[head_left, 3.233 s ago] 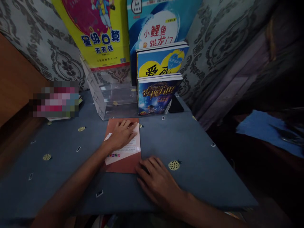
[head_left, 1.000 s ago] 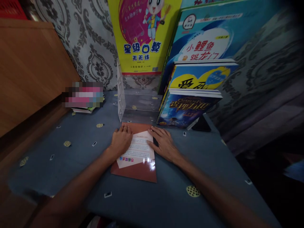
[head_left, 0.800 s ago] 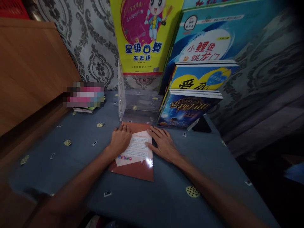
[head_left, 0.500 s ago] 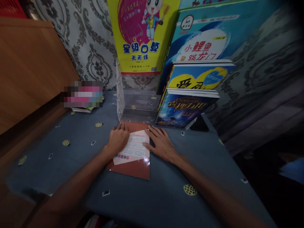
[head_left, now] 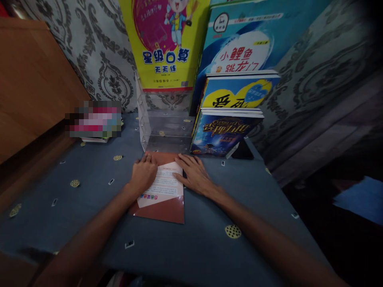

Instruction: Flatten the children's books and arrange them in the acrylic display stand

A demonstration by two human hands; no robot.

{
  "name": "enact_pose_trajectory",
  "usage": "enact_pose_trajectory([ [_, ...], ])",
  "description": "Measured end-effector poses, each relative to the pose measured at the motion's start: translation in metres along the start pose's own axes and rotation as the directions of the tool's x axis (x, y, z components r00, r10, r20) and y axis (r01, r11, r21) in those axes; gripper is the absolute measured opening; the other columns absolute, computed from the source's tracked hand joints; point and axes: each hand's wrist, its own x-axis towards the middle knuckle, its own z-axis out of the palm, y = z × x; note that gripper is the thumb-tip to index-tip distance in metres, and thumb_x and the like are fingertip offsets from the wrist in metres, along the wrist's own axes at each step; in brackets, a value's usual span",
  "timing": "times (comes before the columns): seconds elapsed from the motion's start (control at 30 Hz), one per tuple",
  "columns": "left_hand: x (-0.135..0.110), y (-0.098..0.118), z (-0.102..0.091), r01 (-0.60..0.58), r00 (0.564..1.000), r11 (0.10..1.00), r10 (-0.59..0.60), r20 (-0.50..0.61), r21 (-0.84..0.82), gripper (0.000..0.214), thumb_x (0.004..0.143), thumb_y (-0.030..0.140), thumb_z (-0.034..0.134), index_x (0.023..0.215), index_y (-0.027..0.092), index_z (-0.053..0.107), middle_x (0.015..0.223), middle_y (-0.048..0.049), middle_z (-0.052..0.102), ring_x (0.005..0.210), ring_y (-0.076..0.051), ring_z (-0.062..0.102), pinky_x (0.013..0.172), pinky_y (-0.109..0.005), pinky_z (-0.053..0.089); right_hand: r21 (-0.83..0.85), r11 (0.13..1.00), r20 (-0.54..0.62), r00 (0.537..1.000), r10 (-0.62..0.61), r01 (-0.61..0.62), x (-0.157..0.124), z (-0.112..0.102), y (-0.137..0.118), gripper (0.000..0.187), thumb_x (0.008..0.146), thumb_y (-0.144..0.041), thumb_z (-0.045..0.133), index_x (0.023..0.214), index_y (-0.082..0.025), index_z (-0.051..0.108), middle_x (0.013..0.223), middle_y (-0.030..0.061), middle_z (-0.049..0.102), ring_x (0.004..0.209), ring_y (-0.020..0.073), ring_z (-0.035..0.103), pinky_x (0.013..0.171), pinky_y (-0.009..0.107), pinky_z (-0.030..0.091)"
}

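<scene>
A reddish-brown book [head_left: 170,213] lies flat on the blue-grey tablecloth, with a white printed text panel on its upward face. My left hand [head_left: 144,172] rests over its left edge, fingers curled and pressed together against the cover; their undersides are hidden. At the right edge, my right hand [head_left: 194,175] lies with fingers stretched out, the thumb on the panel. Just beyond the book's far edge stands a clear plastic book rack [head_left: 142,115]. Its left part holds a yellow workbook [head_left: 167,77], while a blue-covered book [head_left: 221,135] stands in front of others on its right.
A pile of books with a blurred-out top [head_left: 95,140] lies left of the rack. Behind hangs a patterned curtain [head_left: 112,75], and a wooden panel [head_left: 32,75] bounds the left. Some dark flat object [head_left: 243,151] lies at the rack's right foot. The tablecloth [head_left: 191,255] has printed spots.
The view has shifted, so the whole scene sits slightly further left. Both hands remain at the book's two edges in nearly the same pose.
</scene>
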Motion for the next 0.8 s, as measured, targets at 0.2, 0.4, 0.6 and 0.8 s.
enact_pose_trajectory([
  [0.2, 0.004, -0.008, 0.012, 0.001, 0.997, 0.998, -0.005, -0.073, -0.056, 0.032, 0.105, 0.023, 0.034, 0.116, 0.012, 0.062, 0.131, -0.0185, 0.064, 0.119, -0.03, 0.062, 0.097, -0.043, 0.049, 0.028, 0.999, -0.071, 0.997, 0.038, -0.037, 0.001, 0.004, 0.005, 0.055, 0.099, -0.045, 0.05, 0.145, -0.014, 0.056, 0.152, 0.0173, 0.054, 0.138, 0.0328, 0.049, 0.116, 0.054, 0.035],
  [0.4, 0.005, -0.017, 0.014, -0.066, 0.994, 0.992, 0.055, -0.099, -0.109, 0.034, 0.104, 0.024, 0.036, 0.13, 0.013, 0.054, 0.136, -0.0183, 0.062, 0.126, -0.031, 0.059, 0.103, -0.049, 0.046, 0.054, 0.998, -0.097, 0.994, 0.049, -0.044, 0.002, 0.006, 0.008, 0.054, 0.098, -0.045, 0.05, 0.142, -0.014, 0.058, 0.148, 0.0169, 0.058, 0.135, 0.0331, 0.051, 0.112, 0.053, 0.039],
  [0.6, 0.006, -0.01, 0.013, -0.244, 0.968, 0.962, 0.233, -0.096, -0.126, 0.046, 0.098, 0.011, 0.037, 0.141, 0.019, 0.053, 0.15, -0.015, 0.054, 0.137, -0.03, 0.052, 0.115, -0.055, 0.035, 0.066, 0.997, -0.09, 0.994, 0.055, -0.049, 0.002, 0.006, 0.006, 0.053, 0.099, -0.042, 0.049, 0.143, -0.016, 0.057, 0.151, 0.0153, 0.056, 0.137, 0.0325, 0.049, 0.114, 0.054, 0.035],
  [0.8, 0.01, -0.009, 0.02, -0.392, 0.92, 0.888, 0.38, -0.099, -0.24, 0.048, 0.1, 0.016, 0.038, 0.145, 0.02, 0.054, 0.156, -0.0115, 0.05, 0.145, -0.028, 0.045, 0.119, -0.05, 0.036, 0.051, 0.997, -0.051, 0.997, 0.063, -0.06, 0.001, 0.002, 0.003, 0.053, 0.1, -0.037, 0.047, 0.145, -0.01, 0.054, 0.153, 0.0179, 0.053, 0.139, 0.0325, 0.046, 0.117, 0.052, 0.033],
])
